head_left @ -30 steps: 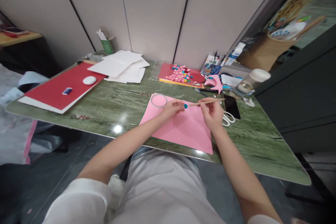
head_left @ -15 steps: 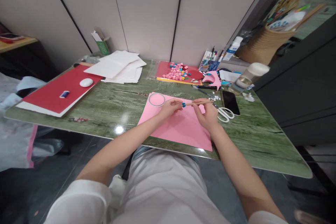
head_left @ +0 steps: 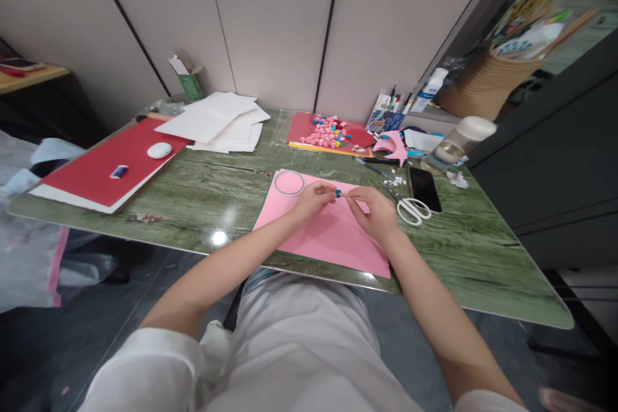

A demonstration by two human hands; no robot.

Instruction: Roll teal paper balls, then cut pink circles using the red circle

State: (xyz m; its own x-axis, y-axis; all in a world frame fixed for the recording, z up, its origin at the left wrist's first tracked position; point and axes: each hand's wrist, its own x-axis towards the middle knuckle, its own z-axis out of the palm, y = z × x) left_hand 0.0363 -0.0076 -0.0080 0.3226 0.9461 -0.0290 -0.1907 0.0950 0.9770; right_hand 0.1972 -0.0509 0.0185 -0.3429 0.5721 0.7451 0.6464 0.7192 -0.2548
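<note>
Both my hands meet above a pink sheet of paper (head_left: 333, 238) on the table. My left hand (head_left: 313, 199) pinches a small blue folded paper piece (head_left: 338, 194) between its fingertips. Right against the other side of that piece, the fingers of my right hand (head_left: 374, 209) are closed in a pinch; part of what they grip is hidden. A round clear-rimmed lid or ring (head_left: 289, 183) lies on the sheet's upper left corner. To the right of my right hand lie white-handled scissors (head_left: 413, 211).
Small pink and coloured pieces (head_left: 328, 132) are heaped on a red sheet at the back. A phone (head_left: 424, 189) and a bottle (head_left: 456, 145) are at the right. White papers (head_left: 217, 119) and a red board (head_left: 96, 167) with a white mouse (head_left: 159, 150) lie left.
My right hand has drawn its fingers in closer to the blue piece. The pale strip that stretched across those fingers no longer shows. My left hand has stayed in place.
</note>
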